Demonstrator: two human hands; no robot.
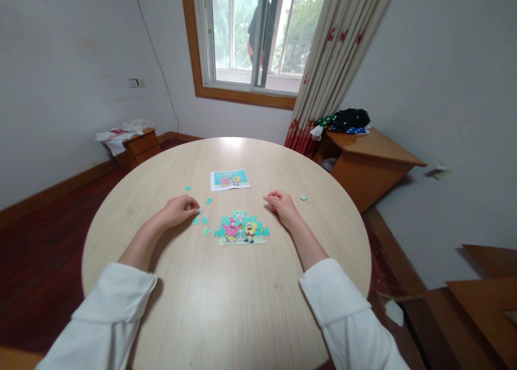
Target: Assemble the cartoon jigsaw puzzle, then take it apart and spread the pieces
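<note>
A partly joined jigsaw puzzle [241, 230] lies on the round table, showing a pink starfish, a pale figure and a yellow sponge character. To its left, my left hand [181, 209] bends over several loose turquoise puzzle pieces [204, 220]. Its fingertips are closed at a small turquoise piece [199, 212]. My right hand [281, 206] is just right of and above the puzzle, fingers curled together; whatever they may hold is hidden. Behind the puzzle lies a reference picture [230, 180] with the same characters.
One loose puzzle piece [304, 197] lies apart on the right of the round table [202, 305]. Beyond it stands a wooden cabinet [375, 149] with dark clothes [351, 120] on top. A small wooden stand [141, 146] is at the back left, a curtain [331, 63] beside the window.
</note>
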